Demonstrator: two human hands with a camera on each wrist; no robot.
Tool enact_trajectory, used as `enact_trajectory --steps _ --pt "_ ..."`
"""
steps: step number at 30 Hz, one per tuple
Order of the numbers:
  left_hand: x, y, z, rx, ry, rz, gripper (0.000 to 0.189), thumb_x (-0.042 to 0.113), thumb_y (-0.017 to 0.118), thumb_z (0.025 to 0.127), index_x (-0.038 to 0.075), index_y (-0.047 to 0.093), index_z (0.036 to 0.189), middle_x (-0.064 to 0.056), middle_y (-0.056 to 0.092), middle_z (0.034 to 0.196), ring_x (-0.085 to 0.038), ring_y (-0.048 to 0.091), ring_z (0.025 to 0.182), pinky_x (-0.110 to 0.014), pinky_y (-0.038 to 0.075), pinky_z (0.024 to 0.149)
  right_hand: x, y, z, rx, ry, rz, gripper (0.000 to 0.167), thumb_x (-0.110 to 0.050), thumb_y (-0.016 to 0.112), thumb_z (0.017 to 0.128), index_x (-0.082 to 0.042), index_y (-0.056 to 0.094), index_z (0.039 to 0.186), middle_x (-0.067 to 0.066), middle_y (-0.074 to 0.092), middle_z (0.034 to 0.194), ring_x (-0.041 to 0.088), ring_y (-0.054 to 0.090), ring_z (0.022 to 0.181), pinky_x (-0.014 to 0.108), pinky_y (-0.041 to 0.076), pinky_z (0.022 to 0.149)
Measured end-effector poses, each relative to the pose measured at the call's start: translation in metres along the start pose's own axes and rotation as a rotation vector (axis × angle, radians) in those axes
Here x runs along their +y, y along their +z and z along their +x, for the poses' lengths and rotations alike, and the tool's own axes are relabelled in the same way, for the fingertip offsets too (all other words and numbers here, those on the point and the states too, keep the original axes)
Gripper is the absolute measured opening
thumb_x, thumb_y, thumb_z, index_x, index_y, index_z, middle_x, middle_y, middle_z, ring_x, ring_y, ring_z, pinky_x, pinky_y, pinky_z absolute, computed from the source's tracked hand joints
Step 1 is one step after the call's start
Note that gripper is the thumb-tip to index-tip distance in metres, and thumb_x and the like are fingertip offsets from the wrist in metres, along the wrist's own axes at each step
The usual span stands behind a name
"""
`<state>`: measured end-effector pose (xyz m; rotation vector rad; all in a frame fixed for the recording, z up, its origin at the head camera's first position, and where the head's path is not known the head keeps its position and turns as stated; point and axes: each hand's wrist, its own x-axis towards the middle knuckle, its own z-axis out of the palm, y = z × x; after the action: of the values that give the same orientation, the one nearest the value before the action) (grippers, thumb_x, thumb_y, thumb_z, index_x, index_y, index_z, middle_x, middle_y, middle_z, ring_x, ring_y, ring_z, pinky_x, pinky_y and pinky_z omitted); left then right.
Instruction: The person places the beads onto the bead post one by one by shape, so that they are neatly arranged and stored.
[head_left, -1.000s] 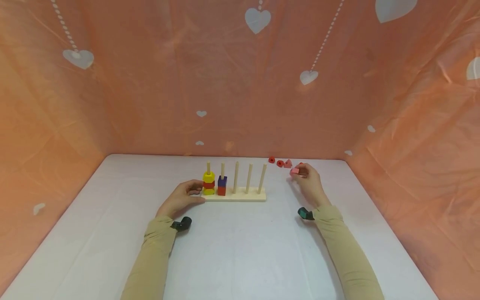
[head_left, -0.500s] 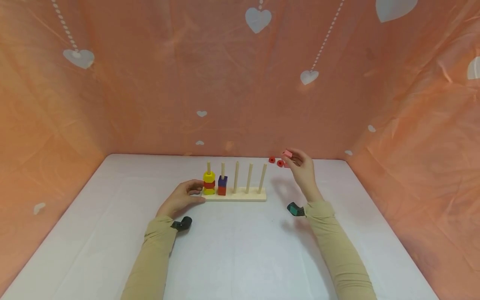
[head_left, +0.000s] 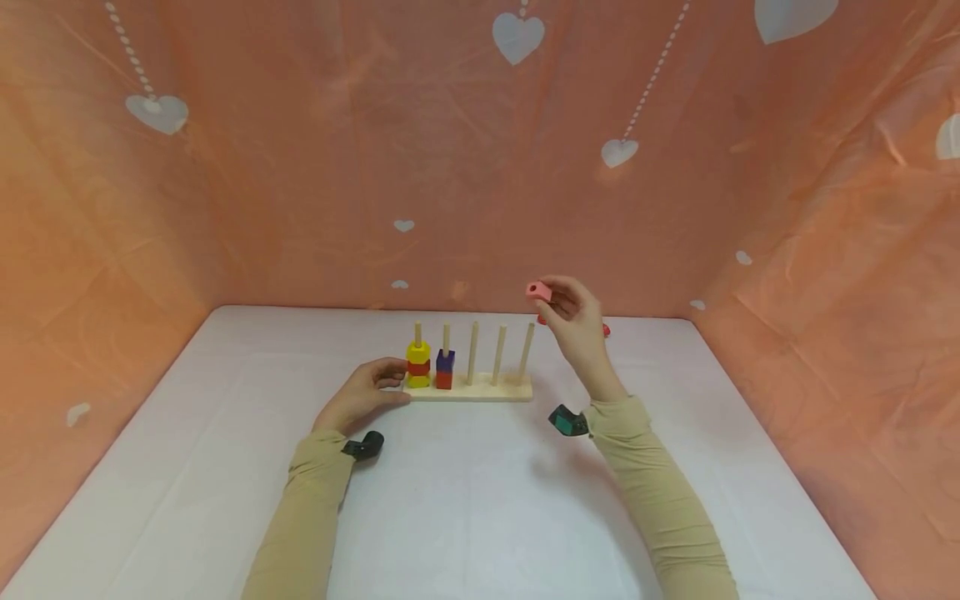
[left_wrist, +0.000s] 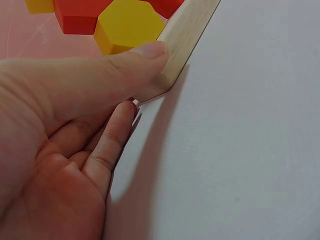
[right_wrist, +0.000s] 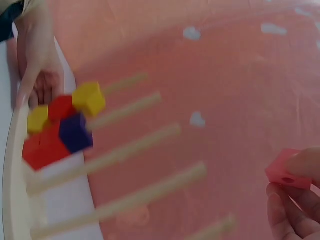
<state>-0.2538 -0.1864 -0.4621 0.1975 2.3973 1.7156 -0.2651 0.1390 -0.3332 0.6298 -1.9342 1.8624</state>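
Note:
My left hand (head_left: 366, 392) holds the left end of a wooden peg stand (head_left: 480, 393), its thumb lying along the base in the left wrist view. On the first peg sit yellow and red hexagonal blocks (head_left: 418, 367). The second peg bears red block pieces (head_left: 445, 381) under a dark purple cube (head_left: 446, 362). The other three pegs (head_left: 498, 354) are bare. My right hand (head_left: 573, 321) pinches a small pink block (right_wrist: 288, 169) between thumb and fingers. A hole shows in the block, which is raised near the top of the rightmost peg, apart from it.
Small red pieces (head_left: 606, 331) lie at the back right of the white table (head_left: 465, 492), partly hidden by my right hand. An orange cloth (head_left: 330, 167) with hearts hangs behind and at both sides.
My right hand has lifted the pink block from the back right of the table and carried it up and left toward the pegs. The left hand has stayed on the peg stand.

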Motion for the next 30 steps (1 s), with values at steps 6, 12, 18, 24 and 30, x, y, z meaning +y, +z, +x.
enact_trajectory --steps 6,12,18,24,30 --pt "0.001 -0.002 -0.001 -0.008 0.005 0.0 0.062 0.011 0.079 0.079 0.008 0.05 0.134 -0.011 0.051 0.133 -0.028 0.049 0.12 -0.041 0.041 0.102 -0.003 0.019 -0.001 -0.058 -0.035 0.012 0.032 0.013 0.065 0.083 0.01 0.058 0.114 0.02 0.061 0.109 0.017 0.062 0.095 0.024 0.052 0.081" --pt "-0.001 -0.002 0.0 -0.002 0.014 0.002 0.063 0.011 0.079 0.079 0.006 0.05 0.134 -0.012 0.051 0.134 -0.03 0.049 0.118 -0.043 0.041 0.101 -0.004 0.037 -0.005 -0.12 -0.009 0.012 0.031 0.008 0.066 0.085 0.008 0.058 0.115 0.016 0.062 0.109 0.019 0.061 0.096 0.025 0.052 0.082" --pt "-0.003 -0.002 -0.002 -0.011 -0.007 -0.038 0.06 0.011 0.079 0.079 0.01 0.051 0.133 -0.009 0.052 0.132 -0.029 0.048 0.118 -0.041 0.043 0.1 0.0 0.05 -0.006 -0.161 0.011 -0.022 0.029 0.005 0.067 0.085 0.005 0.06 0.113 0.016 0.063 0.108 0.023 0.061 0.098 0.036 0.051 0.089" --pt "0.001 -0.002 -0.001 -0.005 0.023 0.002 0.062 0.011 0.078 0.08 0.006 0.049 0.135 -0.013 0.051 0.134 -0.03 0.049 0.118 -0.043 0.041 0.102 -0.006 0.056 -0.01 -0.187 0.033 -0.033 0.027 0.003 0.067 0.086 0.004 0.06 0.112 0.015 0.064 0.106 0.025 0.06 0.096 0.036 0.051 0.085" --pt "0.001 -0.002 0.0 -0.01 0.023 -0.001 0.062 0.009 0.077 0.08 0.003 0.049 0.134 -0.015 0.051 0.132 -0.031 0.049 0.118 -0.043 0.041 0.101 -0.009 0.059 -0.015 -0.221 0.081 -0.092 0.028 0.002 0.067 0.086 0.008 0.059 0.113 0.021 0.063 0.103 0.025 0.055 0.089 0.025 0.043 0.069"
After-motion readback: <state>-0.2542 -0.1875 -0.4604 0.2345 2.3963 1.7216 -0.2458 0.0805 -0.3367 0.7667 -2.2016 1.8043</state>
